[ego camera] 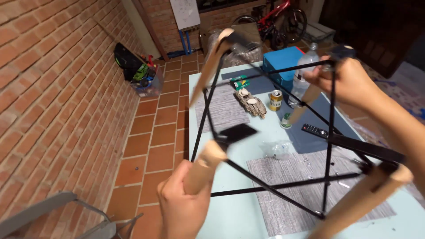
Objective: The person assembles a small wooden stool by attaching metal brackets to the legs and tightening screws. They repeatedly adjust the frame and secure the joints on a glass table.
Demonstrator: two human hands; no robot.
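I hold a chair base above the table: several light wooden legs joined by thin black metal rods (270, 186). My left hand (183, 203) is closed around the near-left wooden leg (204, 166), which ends in a black bracket. My right hand (349, 82) grips the far-right leg at its black top, where rods meet. Another wooden leg (212, 62) points up at the far left, and a fourth (363, 201) lies at the lower right.
The pale blue table (230, 212) carries grey placemats (287, 177), a drink can (275, 100), a plastic bottle (303, 73), a blue box (283, 59), a remote (315, 130), driftwood and small screws. A brick wall stands left; a bicycle (279, 17) is behind.
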